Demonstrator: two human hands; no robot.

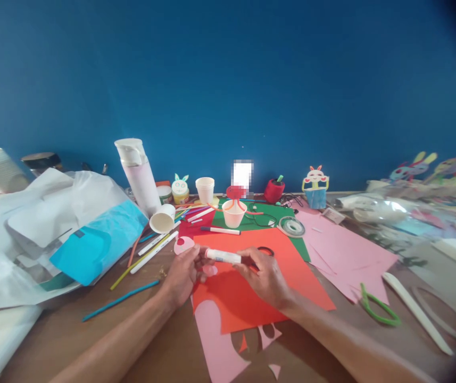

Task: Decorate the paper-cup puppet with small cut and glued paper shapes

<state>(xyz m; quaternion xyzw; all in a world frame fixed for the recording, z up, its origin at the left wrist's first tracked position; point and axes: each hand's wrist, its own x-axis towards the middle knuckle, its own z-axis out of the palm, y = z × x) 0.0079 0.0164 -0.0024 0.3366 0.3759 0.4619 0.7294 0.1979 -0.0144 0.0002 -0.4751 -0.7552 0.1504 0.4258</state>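
A white glue stick (223,257) lies level between my two hands, above an orange paper sheet (291,276). My right hand (265,274) grips its right end between thumb and fingers. The fingers of my left hand (185,274) are closed at its reddish left end. Just beyond the left thumb shows a pink paper cutout (183,245) with a red spot; whether that hand holds it, I cannot tell. Another small pink paper piece (210,270) shows beside the left fingertips. Black-handled scissors (265,250) are partly hidden behind my right hand.
A white marker (222,231) and a paper cup (234,214) with red pipe cleaners stand ahead. Tape (291,227) lies to the right on green paper. Left are a plastic bag (92,197), a bottle (138,175) and straws. Pink scraps (215,340) lie near me.
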